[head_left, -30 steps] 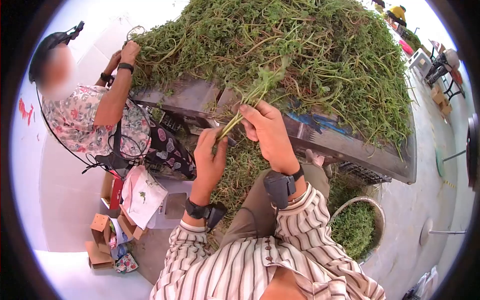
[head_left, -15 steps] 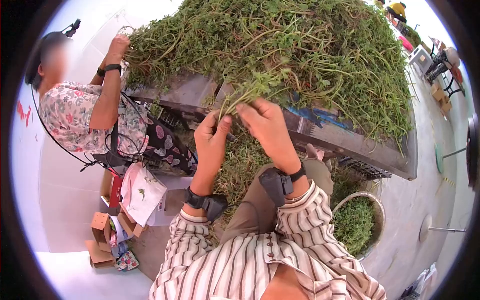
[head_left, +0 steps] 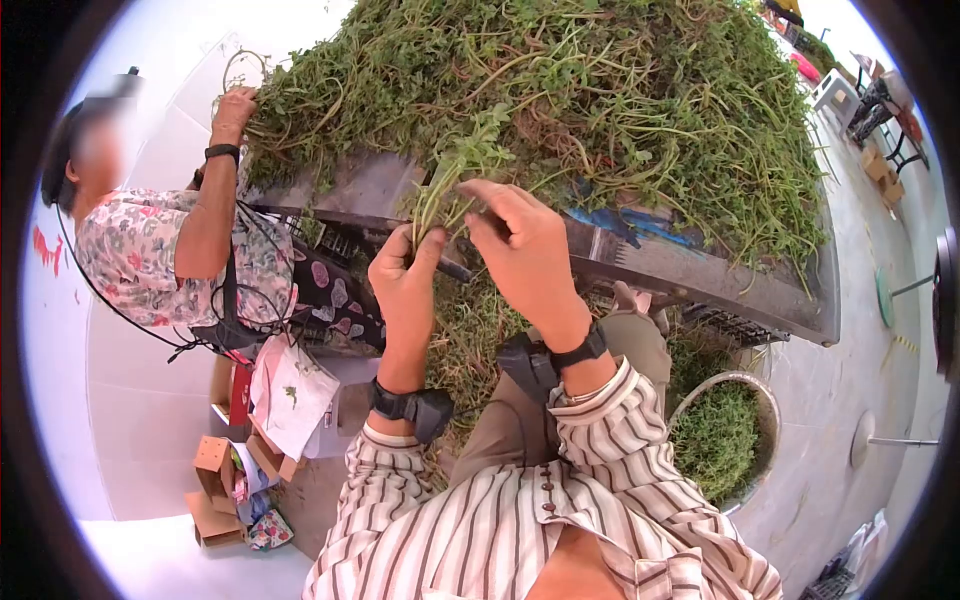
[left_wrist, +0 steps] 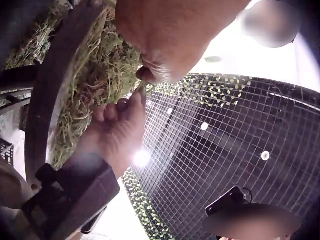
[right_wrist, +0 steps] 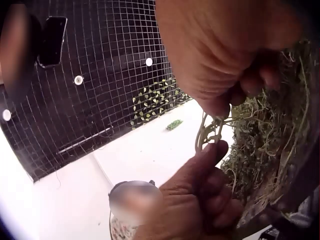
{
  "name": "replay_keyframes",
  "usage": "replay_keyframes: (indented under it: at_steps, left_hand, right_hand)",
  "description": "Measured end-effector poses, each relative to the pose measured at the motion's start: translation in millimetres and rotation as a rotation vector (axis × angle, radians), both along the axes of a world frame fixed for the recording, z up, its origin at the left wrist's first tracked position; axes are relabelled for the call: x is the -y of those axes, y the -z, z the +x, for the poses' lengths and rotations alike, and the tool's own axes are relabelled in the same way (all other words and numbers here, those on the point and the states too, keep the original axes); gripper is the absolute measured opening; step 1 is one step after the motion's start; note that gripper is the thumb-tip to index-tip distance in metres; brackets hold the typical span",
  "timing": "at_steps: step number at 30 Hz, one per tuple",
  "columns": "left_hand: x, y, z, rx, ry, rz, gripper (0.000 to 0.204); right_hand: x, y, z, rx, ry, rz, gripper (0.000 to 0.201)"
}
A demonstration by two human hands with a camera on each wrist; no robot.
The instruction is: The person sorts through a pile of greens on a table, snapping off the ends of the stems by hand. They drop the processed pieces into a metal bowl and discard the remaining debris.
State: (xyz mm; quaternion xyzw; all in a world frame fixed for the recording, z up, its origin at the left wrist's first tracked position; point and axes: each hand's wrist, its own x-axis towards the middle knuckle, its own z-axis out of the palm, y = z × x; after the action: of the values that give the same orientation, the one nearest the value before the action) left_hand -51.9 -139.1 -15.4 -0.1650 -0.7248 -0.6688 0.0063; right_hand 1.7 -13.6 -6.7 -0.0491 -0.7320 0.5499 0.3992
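A small bunch of green leafy stems stands upright between the two hands in the head view. The left hand pinches its lower ends between thumb and fingertips. Beside the stems, the right hand has its thumb and bent fingers at a side sprig. In the right wrist view, the right fingertips meet thin stems just above the left thumb and forefinger. Behind both hands lies a large heap of tangled green plants on a dark table.
At the left, another person in a flowered shirt reaches to the heap. Open cardboard boxes and a white cloth are at lower left. A round tub of greens stands right of the knees. Plant bits cover the floor under the table.
Both hands have moved slightly left, and the bunch now points more upright. The right fingers have shifted from the main stems to the side. The other person's arm has moved left.
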Motion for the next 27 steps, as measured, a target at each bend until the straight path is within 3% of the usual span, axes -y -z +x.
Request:
replay_keyframes:
  at_steps: [9, 11, 17, 19, 23, 26, 27]
  left_hand:
    - [3.6, -3.6, -1.9, -0.12, -0.025, -0.02, 0.015]
    - [6.6, -4.3, -0.2, -0.023, 0.036, 0.136, 0.021]
    - [14.6, -6.7, 0.1, -0.086, -0.036, 0.001, 0.024]
    - [15.6, -0.6, -1.6, -0.124, -0.054, -0.027, 0.025]
    - [17.3, -1.1, 0.6, -0.182, -0.051, -0.071, 0.027]
    - [14.2, -4.6, 1.5, -0.301, -0.127, -0.085, 0.027]
    - [17.3, -5.1, -0.1, -0.301, -0.13, -0.085, 0.027]
  right_hand:
    - [-5.5, 11.4, -1.8, 0.147, 0.087, 0.263, 0.013]
    - [-5.2, 13.3, -1.9, 0.144, 0.08, 0.286, 0.011]
    - [-4.0, 11.5, -2.8, 0.138, 0.056, 0.282, 0.008]
    - [-2.2, 5.7, -1.6, 0.091, 0.002, 0.021, 0.006]
    - [-3.0, 8.9, -4.4, 0.091, -0.085, -0.185, 0.005]
    - [-8.7, 16.2, -7.0, -0.067, -0.115, -0.369, 0.007]
    - [-20.2, 11.5, -0.8, -0.018, -0.187, -0.593, 0.009]
